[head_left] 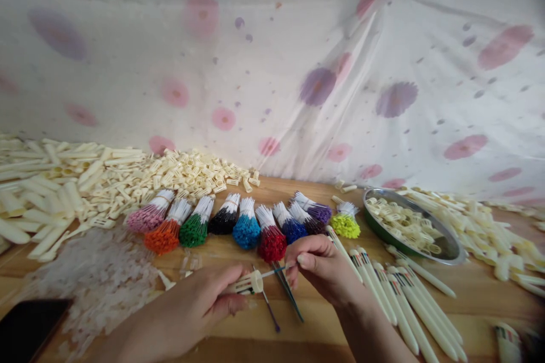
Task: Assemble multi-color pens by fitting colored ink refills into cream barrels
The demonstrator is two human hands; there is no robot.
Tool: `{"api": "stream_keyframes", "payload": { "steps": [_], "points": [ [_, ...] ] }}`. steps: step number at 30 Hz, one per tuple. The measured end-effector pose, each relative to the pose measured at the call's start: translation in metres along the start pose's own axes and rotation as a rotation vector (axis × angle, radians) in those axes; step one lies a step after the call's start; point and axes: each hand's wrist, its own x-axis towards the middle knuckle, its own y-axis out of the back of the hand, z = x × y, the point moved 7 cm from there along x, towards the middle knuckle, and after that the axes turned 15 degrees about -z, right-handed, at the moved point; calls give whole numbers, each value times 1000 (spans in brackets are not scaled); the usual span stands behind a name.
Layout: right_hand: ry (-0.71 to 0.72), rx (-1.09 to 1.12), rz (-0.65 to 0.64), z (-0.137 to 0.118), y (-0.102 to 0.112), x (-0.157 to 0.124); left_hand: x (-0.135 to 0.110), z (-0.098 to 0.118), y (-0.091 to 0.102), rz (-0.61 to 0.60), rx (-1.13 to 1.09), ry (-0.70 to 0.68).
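Observation:
My left hand (204, 300) is closed around a cream slotted pen core holder (251, 282), held sideways near the table's front. My right hand (321, 266) pinches a thin refill (276, 271) whose tip meets the holder's open end. Two more loose refills (286, 289) lie on the wood just under my hands. Right behind them stands a row of bundled coloured refills (247, 229): pink, orange, green, black, blue, red, dark blue, purple and yellow.
Cream barrels and small slotted parts (106, 176) are heaped at the left and back. A metal bowl (443, 252) of parts sits at right, with assembled pens (409, 300) laid in front. Small clear pieces (93, 278) and a dark phone (29, 326) lie front left. A flowered sheet (298, 68) hangs behind.

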Motion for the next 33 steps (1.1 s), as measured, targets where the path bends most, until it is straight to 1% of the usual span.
{"api": "stream_keyframes", "payload": {
  "steps": [7, 11, 15, 19, 21, 24, 27, 31, 33],
  "points": [
    [42, -12, 13, -7, 7, -4, -1, 0, 0, -12, 13, 38],
    [19, -25, 5, -3, 5, -3, -1, -3, -1, -15, 17, 56],
    [-12, -31, -9, 0, -1, -1, 0, -2, -1, -17, 11, 45],
    [-57, -19, -31, 7, -8, 2, 0, 4, 0, -9, -3, 36],
    [-78, -8, -28, 13, -11, 4, 0, 7, -1, -28, -23, 22],
    [-132, 36, 8, 25, -15, 4, 1, 6, -2, -51, -43, 29],
    [-161, 68, 58, 32, -18, 3, 2, 4, -3, -44, -56, 43],
    [-130, 11, 47, 26, -19, 4, 2, 4, -2, -48, -59, 56],
    [-138, -73, 36, 19, -15, 4, 0, 3, -1, -35, -57, 56]
  ]
}}
